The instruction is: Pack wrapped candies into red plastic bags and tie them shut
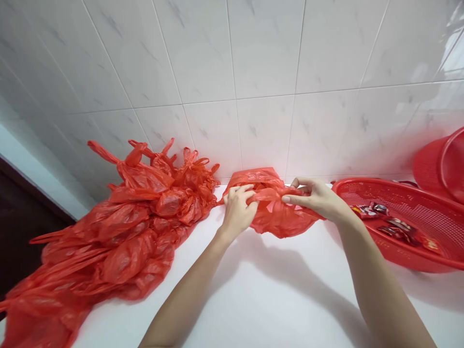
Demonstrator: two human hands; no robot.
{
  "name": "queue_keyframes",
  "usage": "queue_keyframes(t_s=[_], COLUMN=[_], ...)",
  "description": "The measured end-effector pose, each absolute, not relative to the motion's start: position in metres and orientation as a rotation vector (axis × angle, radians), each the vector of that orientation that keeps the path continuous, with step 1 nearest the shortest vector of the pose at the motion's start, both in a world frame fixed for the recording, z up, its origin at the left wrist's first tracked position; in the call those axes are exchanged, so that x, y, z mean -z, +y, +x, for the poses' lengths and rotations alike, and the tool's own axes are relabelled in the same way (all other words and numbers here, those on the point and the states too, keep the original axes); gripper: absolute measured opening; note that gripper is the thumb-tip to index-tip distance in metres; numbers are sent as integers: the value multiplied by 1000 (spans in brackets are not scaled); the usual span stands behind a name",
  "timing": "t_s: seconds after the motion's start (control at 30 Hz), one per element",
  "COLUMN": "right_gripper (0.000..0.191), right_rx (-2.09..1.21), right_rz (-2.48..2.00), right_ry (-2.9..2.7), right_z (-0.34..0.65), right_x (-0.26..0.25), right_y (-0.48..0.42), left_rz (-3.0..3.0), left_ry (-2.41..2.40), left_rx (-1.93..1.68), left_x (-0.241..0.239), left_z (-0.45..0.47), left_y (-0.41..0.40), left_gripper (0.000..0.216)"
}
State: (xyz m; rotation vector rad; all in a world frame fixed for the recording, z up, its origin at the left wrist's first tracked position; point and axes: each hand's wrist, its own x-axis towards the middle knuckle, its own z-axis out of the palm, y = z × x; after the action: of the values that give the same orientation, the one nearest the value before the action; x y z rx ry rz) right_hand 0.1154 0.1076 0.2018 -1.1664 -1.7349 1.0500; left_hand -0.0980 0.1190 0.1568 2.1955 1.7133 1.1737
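A thin red plastic bag lies on the white table in front of me, its mouth partly spread. My right hand pinches the bag's rim between thumb and forefinger on the right side. At the left of the mouth, my left hand has its fingers bent over the bag's edge, gripping the film loosely. Some fingertips are hidden in the folds. What the bag holds, if anything, cannot be made out. Left of my left hand is a big heap of filled, knotted red plastic bags.
A red plastic basket on the right holds several small wrapped packets. Behind it, a second red perforated basket rests on its side. A tiled wall borders the back of the white table.
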Motion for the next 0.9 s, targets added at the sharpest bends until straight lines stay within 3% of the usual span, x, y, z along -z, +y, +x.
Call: queue_keyframes(t_s=[0.1,0.23,0.37,0.5,0.7,0.9], right_gripper=[37,7,24,49,30,30], right_rx=[-970,-607,-340,-344,-254,-389], right_rz=[-1269,-1637,-1918,-1653,-1020,-995], right_ry=[-1906,-2052,-2131,-2199,-2286,-2484], right_z=[123,136,149,153,130,107], right_x=[-203,-200,-196,-198,-208,-209], right_y=[108,117,122,114,88,76], left_rz=[2132,2012,1819,1734,1719,1658], left_ry=[1797,1793,1517,1387,1362,1348], left_rx=[-1116,-1042,-1025,-888,-754,-774], left_x=[-166,-176,-178,-175,-171,-173], left_z=[-109,-126,-132,-126,-113,-112], left_y=[122,126,128,127,122,122], left_gripper=[24,24,23,22,23,26])
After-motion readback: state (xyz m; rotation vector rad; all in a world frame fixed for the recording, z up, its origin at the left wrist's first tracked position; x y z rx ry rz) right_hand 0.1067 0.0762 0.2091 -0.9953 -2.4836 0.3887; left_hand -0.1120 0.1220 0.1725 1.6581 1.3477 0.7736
